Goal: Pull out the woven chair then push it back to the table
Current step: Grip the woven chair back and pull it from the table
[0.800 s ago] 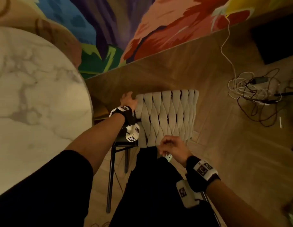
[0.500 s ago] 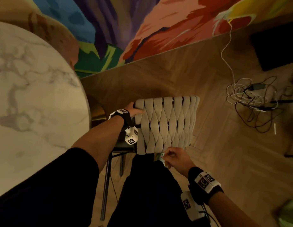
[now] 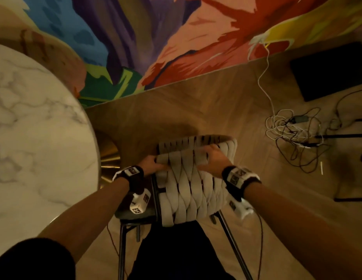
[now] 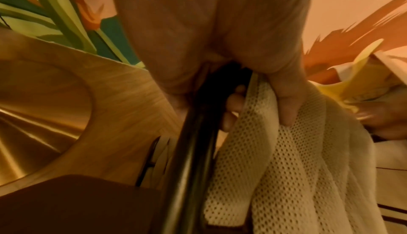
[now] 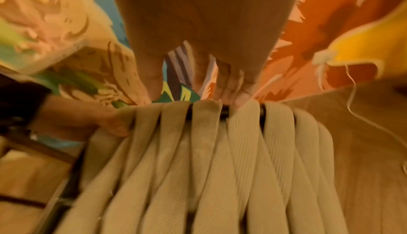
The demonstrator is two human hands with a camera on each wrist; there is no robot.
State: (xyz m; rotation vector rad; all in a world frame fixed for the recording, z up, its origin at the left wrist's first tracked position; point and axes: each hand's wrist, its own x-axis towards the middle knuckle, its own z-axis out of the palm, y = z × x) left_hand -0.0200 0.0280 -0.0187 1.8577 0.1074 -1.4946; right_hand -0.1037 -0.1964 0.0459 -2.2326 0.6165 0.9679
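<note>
The woven chair (image 3: 188, 190) stands just right of the round marble table (image 3: 34, 148), its cream strap backrest (image 5: 220, 168) facing me on dark metal legs. My left hand (image 3: 154, 165) grips the backrest's top left corner, fingers curled round the black frame tube (image 4: 193, 150) and the straps (image 4: 275, 168). My right hand (image 3: 211, 158) lies over the top rail toward the right, fingers hooked over the far side of the straps. The seat is mostly hidden behind the backrest.
A gold table base (image 3: 109, 156) shows under the marble top, close to the chair's left side. A colourful mural wall (image 3: 176, 47) runs behind. Tangled cables (image 3: 293, 132) lie on the wooden floor at right, near a dark box (image 3: 333, 71).
My right hand has risen from the backrest's lower edge to its top rail. The left hand has kept its hold on the top left corner. The view has shifted closer over the chair.
</note>
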